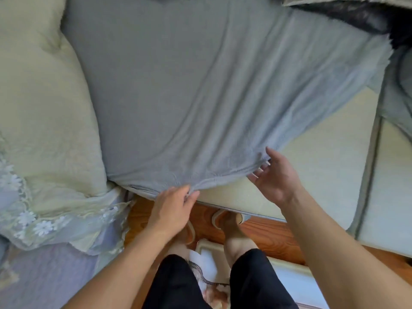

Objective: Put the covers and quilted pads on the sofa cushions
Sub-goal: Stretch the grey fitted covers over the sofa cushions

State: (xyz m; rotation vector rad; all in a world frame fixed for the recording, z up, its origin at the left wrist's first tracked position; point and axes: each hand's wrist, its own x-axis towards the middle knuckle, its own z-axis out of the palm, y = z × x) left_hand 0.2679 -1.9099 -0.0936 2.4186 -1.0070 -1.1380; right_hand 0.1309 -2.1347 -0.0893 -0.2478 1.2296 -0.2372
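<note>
A warm orange-brown wooden floor (pixel 263 233) runs along the front of a sofa, seen from above by the camera worn on the person's head. A pale cream sofa cushion (pixel 312 157) lies flat on the seat, with a grey cover (pixel 178 97) spread loosely over most of it; the cushion's near right corner is bare. The cover's front hem is lifted off the cushion edge in a shallow arc between the two hands. The left hand (pixel 172 208) pinches the hem between thumb and curled fingers at the cushion's front edge. The right hand (pixel 275 172) grips the hem further right, thumb on top of the fabric and fingers underneath. To the left, a pale green quilted pad (pixel 42 103) with a floral lace trim lies bunched beside the cover and touching it. The person's legs in black shorts (pixel 178 284) and light slippers (pixel 225 216) stand on the floor below.
</note>
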